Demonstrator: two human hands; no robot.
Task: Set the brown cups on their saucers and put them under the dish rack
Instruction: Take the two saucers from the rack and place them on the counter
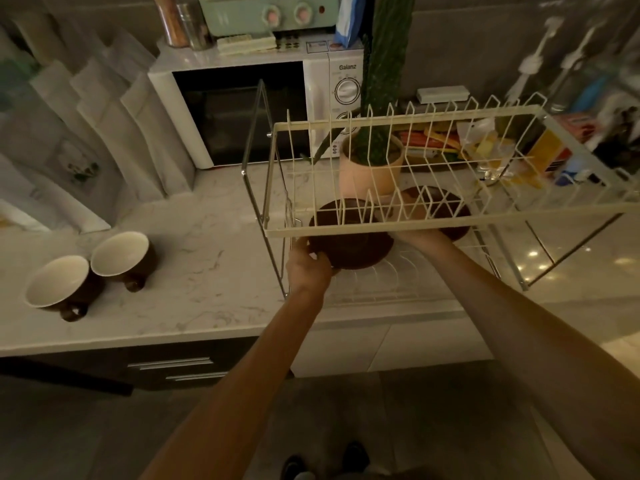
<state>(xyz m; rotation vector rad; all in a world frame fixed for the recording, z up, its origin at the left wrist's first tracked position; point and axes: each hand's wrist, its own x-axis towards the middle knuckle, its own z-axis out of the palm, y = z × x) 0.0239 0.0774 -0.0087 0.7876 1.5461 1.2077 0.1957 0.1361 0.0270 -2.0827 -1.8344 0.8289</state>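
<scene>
Reaching left hand (308, 265) gripping saucer (349, 244)

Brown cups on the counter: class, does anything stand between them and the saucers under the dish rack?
Nothing visible: bare counter separates the two cups from the near saucer, held by the left hand.

We counted two brown cups (119, 259) (57, 287) near the countertop's left edge, two saucers (349, 244) (440, 206) under one dish rack (433, 223).
</scene>
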